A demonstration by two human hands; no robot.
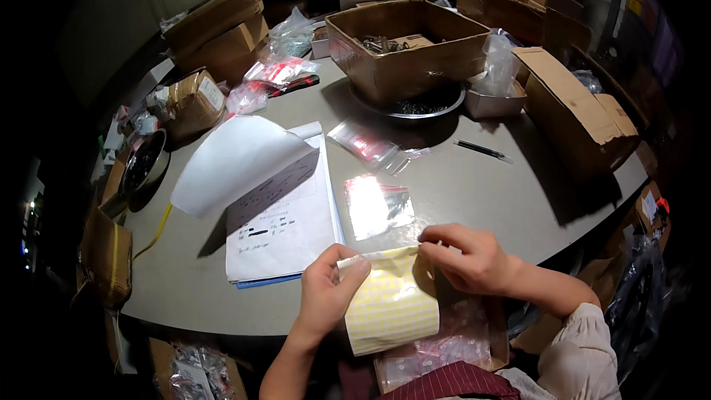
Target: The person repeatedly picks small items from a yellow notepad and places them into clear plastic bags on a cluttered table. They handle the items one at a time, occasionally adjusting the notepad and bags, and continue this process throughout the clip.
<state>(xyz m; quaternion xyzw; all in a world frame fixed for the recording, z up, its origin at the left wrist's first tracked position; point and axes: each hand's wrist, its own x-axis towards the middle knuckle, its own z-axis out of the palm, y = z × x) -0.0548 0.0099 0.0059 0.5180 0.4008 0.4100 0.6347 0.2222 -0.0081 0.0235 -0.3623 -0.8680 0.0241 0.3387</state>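
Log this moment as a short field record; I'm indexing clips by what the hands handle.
left hand: grips the top left edge of the yellow label sheet
right hand: pinches the sheet's top right edge
beside sheet: clear plastic bag on the grey table
to the left: open notepad, page curled up
far side: open cardboard box, black pen

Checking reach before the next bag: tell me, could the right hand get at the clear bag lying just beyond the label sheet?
Probably yes. The clear bag lies flat just beyond the right hand, nothing between; but that hand now pinches the yellow label sheet.
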